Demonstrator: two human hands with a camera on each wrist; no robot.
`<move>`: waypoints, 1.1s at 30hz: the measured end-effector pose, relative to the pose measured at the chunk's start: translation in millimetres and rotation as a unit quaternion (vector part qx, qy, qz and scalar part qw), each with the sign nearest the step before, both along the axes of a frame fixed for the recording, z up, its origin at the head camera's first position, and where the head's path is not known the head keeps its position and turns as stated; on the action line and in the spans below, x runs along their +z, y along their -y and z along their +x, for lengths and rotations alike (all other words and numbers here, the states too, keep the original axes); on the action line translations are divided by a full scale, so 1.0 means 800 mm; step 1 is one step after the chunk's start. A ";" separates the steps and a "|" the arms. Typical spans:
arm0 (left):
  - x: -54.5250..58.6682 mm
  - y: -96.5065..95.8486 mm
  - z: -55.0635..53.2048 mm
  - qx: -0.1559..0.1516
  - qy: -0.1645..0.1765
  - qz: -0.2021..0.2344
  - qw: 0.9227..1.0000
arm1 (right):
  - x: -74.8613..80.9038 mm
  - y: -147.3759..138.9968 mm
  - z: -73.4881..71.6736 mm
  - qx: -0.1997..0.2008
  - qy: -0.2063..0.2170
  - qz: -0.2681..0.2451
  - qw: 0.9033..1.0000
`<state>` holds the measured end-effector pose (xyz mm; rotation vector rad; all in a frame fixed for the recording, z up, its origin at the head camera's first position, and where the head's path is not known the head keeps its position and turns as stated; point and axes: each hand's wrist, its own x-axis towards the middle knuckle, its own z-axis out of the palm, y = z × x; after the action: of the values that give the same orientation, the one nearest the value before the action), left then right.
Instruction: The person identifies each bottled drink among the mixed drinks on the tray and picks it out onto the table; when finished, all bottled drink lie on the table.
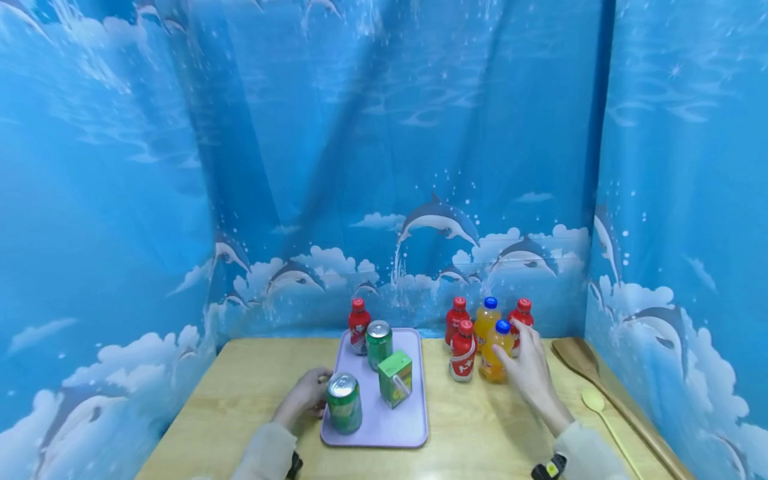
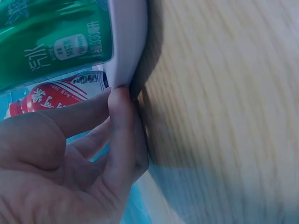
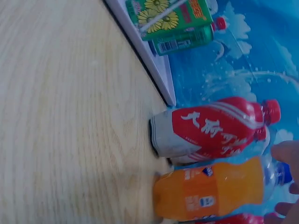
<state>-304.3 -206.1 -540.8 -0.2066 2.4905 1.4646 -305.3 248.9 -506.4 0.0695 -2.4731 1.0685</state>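
Observation:
My left hand (image 1: 309, 393) grips the left edge of a lilac tray (image 1: 375, 437), its thumb and fingers meeting at the rim in the left wrist view. Next to it, a green soda can (image 1: 344, 403) stands on the tray. A second green can (image 1: 379, 345), a green drink carton (image 1: 395, 379) with a straw on its side, and a red-capped bottle (image 1: 359, 327) share the tray. At the right, my right hand (image 1: 531, 363) reaches beside an orange soda bottle (image 1: 495, 357) with a blue cap. Its fingers are spread near the cap; contact is unclear.
Red-labelled bottles (image 1: 463, 353) and another orange bottle (image 1: 487, 317) cluster right of the tray. A wooden spatula (image 1: 591, 367) and a pale yellow spoon (image 1: 594, 400) lie along the table's right side. Blue dolphin-print curtains (image 1: 372, 167) surround the wooden table (image 1: 240, 393).

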 end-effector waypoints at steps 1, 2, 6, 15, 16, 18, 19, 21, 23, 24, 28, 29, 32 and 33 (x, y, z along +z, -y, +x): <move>-0.001 0.000 0.000 -0.003 -0.004 -0.001 1.000 | 0.003 0.005 0.003 -0.005 -0.024 0.004 1.000; -0.001 -0.001 0.001 -0.004 -0.006 -0.001 1.000 | 0.006 0.011 0.007 -0.008 -0.050 0.011 0.999; -0.005 0.001 0.000 -0.002 -0.013 -0.003 1.000 | 0.019 0.040 0.016 0.013 -0.142 0.029 0.989; -0.008 0.003 -0.005 0.001 -0.003 -0.009 1.000 | 0.037 0.116 0.026 0.119 -0.111 0.048 0.986; -0.008 0.003 -0.005 0.002 -0.002 -0.010 1.000 | 0.039 0.124 0.026 0.127 -0.093 0.049 0.986; -0.008 0.004 -0.006 0.003 -0.002 -0.011 1.000 | 0.043 0.141 0.022 0.140 -0.063 0.053 0.987; -0.008 0.003 -0.005 0.003 -0.003 -0.011 1.000 | 0.045 0.148 0.019 0.143 -0.049 0.057 0.987; -0.009 0.003 -0.004 0.006 -0.005 -0.010 1.000 | 0.046 0.162 0.013 0.149 -0.027 0.064 0.986; -0.009 0.002 -0.004 0.008 -0.006 -0.010 1.000 | 0.047 0.173 0.006 0.152 -0.005 0.071 0.986; -0.010 0.002 -0.004 0.010 -0.006 -0.010 1.000 | 0.047 0.177 0.003 0.152 0.004 0.073 0.986; -0.010 0.002 -0.004 0.012 -0.004 -0.010 1.000 | 0.047 0.193 -0.010 0.154 0.041 0.083 0.984; -0.010 0.001 -0.004 0.011 -0.006 -0.010 1.000 | 0.047 0.197 -0.014 0.154 0.049 0.085 0.983; -0.008 0.001 -0.003 0.009 -0.005 -0.010 1.000 | 0.047 0.206 -0.023 0.158 0.075 0.088 0.981; -0.008 0.001 -0.003 0.009 -0.004 -0.010 1.000 | 0.046 0.209 -0.026 0.159 0.084 0.091 0.980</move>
<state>-307.0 -207.0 -546.8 -0.2274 2.5173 1.4516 -325.8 81.8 -469.3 0.4614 -2.7747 1.0018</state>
